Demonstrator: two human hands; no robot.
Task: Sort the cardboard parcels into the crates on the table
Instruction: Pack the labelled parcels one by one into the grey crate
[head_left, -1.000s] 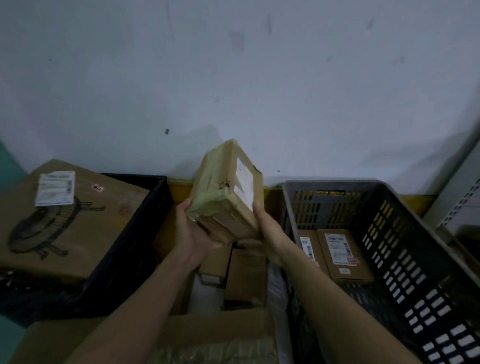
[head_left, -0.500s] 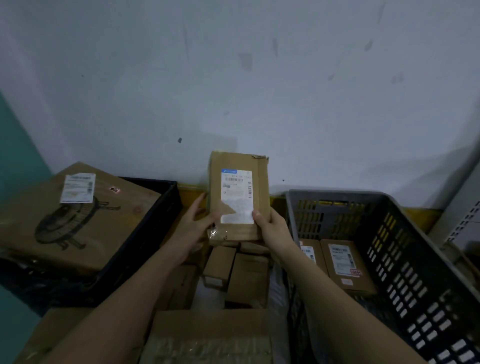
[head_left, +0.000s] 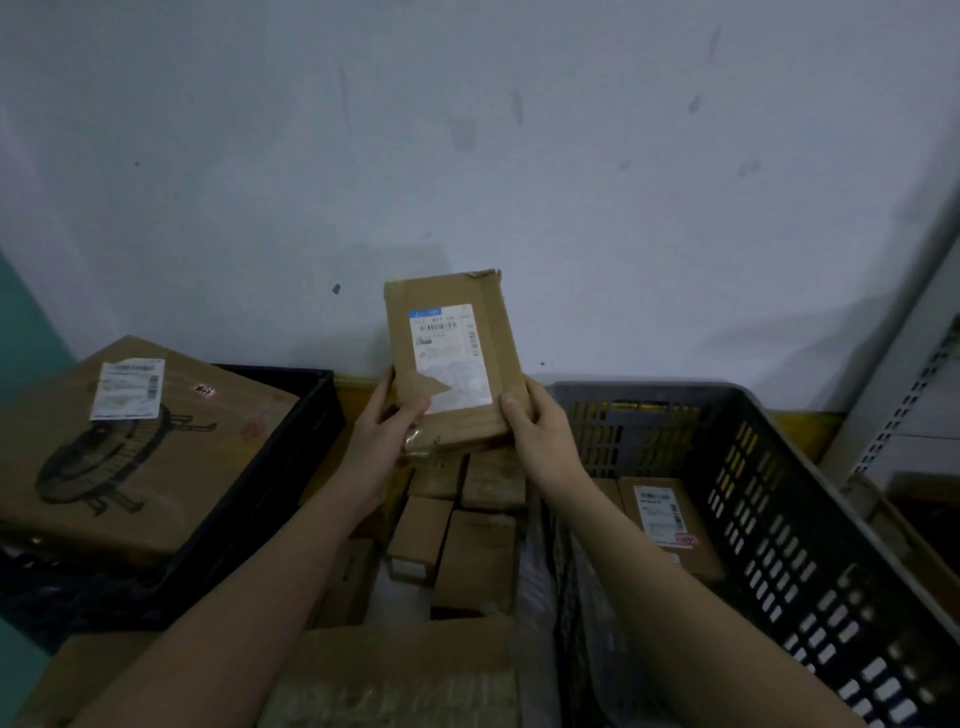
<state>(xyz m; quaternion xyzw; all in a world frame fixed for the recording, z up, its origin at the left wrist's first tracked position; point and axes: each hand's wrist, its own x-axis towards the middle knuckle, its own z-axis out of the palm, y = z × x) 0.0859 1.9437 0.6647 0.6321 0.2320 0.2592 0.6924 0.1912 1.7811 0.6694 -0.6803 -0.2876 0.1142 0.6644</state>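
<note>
— What have you got hold of right now?

— A flat cardboard parcel (head_left: 453, 358), raised in front of me at about the middle of my view, standing nearly upright with its white shipping label (head_left: 450, 358) facing me. The top corner at 1 o'clock is a bit torn.

— Both hands on it?

— Yes. My left hand (head_left: 387, 441) grips the lower left edge, thumb pressed across the front just beside the label, fingers curled behind. My right hand (head_left: 540, 431) clasps the lower right edge the same way, thumb on the front, fingers wrapped round the back.

— Where are the crates?

— The black crate (head_left: 270, 478) is at 9 o'clock from the parcel. A big box (head_left: 156, 452) with a round printed drawing and its own label lies across the top of it, tilted. The grey crate (head_left: 779, 519) with slotted walls is at 4 o'clock, and a labelled small box (head_left: 670, 525) lies flat on its floor; my right forearm hides whatever is next to that one.

— And below your hands?

— At 6 o'clock, between the two crates, a heap of little boxes (head_left: 457, 540) packed close together. Nearer me, at the bottom of my view, a larger carton (head_left: 395, 670) with a taped top. The held parcel touches none of these; it hangs above the heap, against the pale wall (head_left: 467, 130) behind.
</note>
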